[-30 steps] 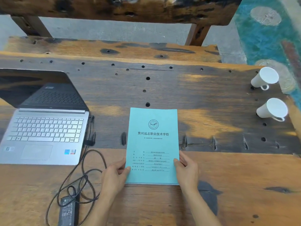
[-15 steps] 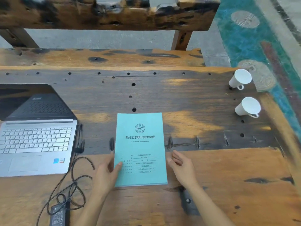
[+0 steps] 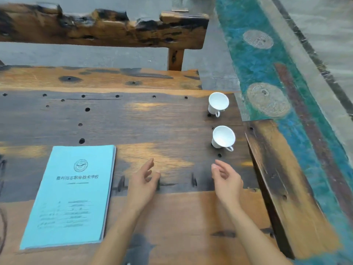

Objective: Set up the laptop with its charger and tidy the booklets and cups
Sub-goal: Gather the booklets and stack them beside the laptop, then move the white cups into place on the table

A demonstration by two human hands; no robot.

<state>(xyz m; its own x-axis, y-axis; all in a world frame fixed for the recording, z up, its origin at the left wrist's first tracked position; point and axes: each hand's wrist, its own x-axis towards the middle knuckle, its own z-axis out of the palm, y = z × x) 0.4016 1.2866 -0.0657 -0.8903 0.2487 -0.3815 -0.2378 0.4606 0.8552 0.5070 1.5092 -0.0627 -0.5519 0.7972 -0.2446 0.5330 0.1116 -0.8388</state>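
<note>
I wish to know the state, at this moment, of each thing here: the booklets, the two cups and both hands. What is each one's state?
booklets: closed, stacked flat on the table, cover up, not held.
far cup: mouth up, looks empty, untouched.
near cup: mouth up, looks empty, untouched.
left hand: open, holds nothing.
right hand: open, fingers relaxed, holds nothing, short of the near cup.

Rough wooden table (image 3: 172,217); 2 glossy, seemingly ceramic cups (image 3: 222,138).
</note>
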